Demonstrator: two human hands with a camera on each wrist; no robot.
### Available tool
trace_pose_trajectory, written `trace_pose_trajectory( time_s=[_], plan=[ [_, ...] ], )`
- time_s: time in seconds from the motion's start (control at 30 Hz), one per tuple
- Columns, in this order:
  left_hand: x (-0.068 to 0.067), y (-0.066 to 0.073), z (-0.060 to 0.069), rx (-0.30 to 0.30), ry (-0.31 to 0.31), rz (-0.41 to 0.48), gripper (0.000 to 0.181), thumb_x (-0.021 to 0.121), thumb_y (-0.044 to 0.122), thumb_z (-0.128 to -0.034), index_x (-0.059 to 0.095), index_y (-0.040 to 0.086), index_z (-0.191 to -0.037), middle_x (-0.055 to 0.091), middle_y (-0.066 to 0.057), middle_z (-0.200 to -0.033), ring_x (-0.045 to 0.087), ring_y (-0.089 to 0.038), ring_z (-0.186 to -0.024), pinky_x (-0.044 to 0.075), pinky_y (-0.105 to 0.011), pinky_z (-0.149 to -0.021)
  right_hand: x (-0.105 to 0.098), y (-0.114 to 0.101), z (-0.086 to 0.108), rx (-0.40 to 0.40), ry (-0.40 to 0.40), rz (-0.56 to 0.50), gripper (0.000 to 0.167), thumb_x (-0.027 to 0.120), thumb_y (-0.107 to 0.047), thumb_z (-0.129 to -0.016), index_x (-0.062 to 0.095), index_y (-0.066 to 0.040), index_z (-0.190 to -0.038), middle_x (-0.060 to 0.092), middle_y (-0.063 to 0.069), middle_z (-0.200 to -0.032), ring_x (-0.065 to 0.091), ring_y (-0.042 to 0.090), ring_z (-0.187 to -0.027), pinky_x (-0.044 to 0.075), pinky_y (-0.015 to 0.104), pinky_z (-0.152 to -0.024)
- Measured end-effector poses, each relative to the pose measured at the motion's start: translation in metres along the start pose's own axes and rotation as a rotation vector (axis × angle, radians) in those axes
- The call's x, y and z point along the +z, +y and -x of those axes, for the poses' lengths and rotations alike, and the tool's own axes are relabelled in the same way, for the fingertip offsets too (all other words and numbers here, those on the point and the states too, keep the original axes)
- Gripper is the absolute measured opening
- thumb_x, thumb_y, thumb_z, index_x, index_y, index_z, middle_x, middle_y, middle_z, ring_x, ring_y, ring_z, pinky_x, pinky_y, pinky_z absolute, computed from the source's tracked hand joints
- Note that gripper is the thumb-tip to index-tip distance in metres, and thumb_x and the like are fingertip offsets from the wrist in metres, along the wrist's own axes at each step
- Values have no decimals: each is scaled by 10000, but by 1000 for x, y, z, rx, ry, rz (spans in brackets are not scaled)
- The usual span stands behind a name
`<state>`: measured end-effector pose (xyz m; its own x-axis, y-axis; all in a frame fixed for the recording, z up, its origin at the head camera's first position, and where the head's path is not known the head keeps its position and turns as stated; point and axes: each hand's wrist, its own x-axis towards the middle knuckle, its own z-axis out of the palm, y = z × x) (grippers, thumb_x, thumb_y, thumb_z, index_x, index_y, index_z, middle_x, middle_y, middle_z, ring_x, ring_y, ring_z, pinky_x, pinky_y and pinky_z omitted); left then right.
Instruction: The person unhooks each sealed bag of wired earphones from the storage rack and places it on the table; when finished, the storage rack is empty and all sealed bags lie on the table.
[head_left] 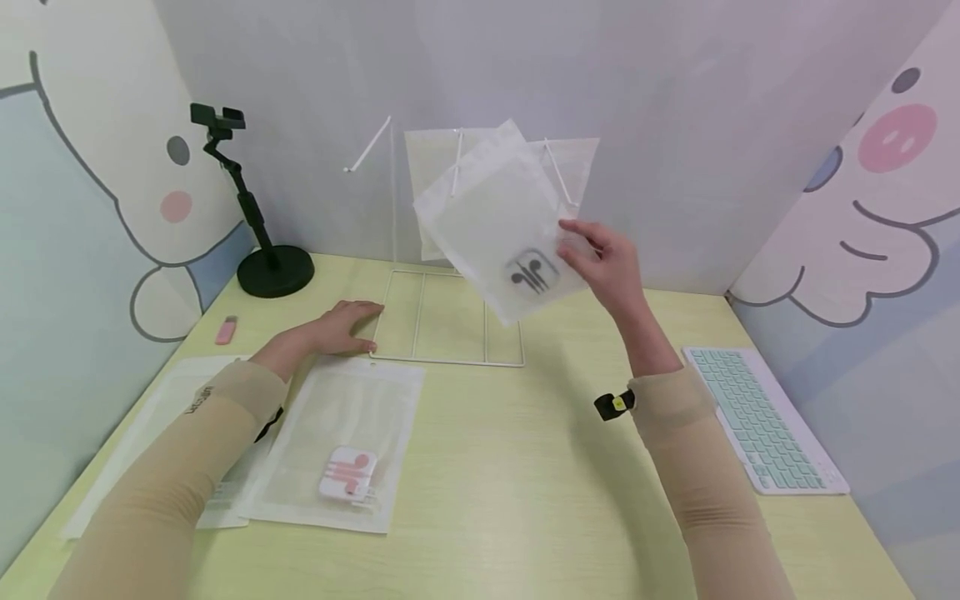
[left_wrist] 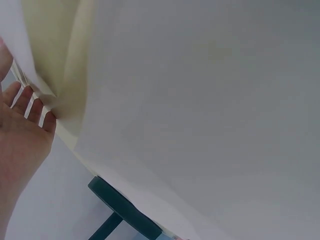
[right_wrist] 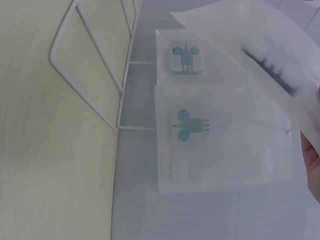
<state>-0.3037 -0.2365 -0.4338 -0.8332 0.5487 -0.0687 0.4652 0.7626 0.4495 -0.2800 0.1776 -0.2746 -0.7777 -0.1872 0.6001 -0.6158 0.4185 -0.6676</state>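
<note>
My right hand (head_left: 611,267) pinches the right edge of a frosted plastic bag (head_left: 480,217), which tilts in the air before the hooks of a white wire rack (head_left: 447,361). Dark earphones (head_left: 531,272) show through its lower part. Behind it, frosted bags (right_wrist: 230,150) with blue-green earphones (right_wrist: 191,125) hang on the rack's hooks; the left hook (head_left: 367,146) carries nothing. My left hand (head_left: 337,329) rests at the left side of the rack's base, fingers extended and thumb spread by the front corner. Its fingertips (left_wrist: 49,120) touch near the base's edge in the left wrist view.
A frosted bag with pink earphones (head_left: 348,473) lies front left, beside another flat bag (head_left: 168,400) partly under my left sleeve. A black phone stand (head_left: 275,271) and a small pink stick (head_left: 226,330) are at the left. At the right lies a keyboard (head_left: 761,421).
</note>
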Motion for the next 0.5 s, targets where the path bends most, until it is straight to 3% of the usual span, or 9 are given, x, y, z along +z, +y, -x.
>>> trace_pose_trajectory(
  time_s=[0.13, 0.27, 0.5],
  plan=[
    [0, 0, -1, 2, -2, -1, 745, 667, 277, -882, 300, -47, -1443, 272, -280, -1482, 217, -464, -1353, 137, -582, -1095, -3, 14, 3, -10, -19, -65, 438, 716, 20, -800, 607, 12, -1224, 672, 201, -1066, 631, -32, -844, 507, 142, -689],
    [0, 2, 0, -1, -7, 1, 745, 667, 266, -882, 295, -53, -1443, 267, -284, -1482, 212, -468, -1352, 141, -585, -1093, -7, 29, 4, 18, -9, -176, 494, 733, -1, -789, 580, -48, -1257, 716, 27, -963, 674, 34, -807, 526, 178, -687],
    [-1, 3, 1, 2, -5, -5, 740, 668, 253, -881, 297, -59, -1439, 268, -290, -1479, 214, -475, -1347, 139, -585, -1093, -11, 19, 11, 12, 46, -195, 235, 731, -19, -798, 634, 62, -997, 694, -135, -838, 664, 30, -738, 512, 159, -627]
  ],
)
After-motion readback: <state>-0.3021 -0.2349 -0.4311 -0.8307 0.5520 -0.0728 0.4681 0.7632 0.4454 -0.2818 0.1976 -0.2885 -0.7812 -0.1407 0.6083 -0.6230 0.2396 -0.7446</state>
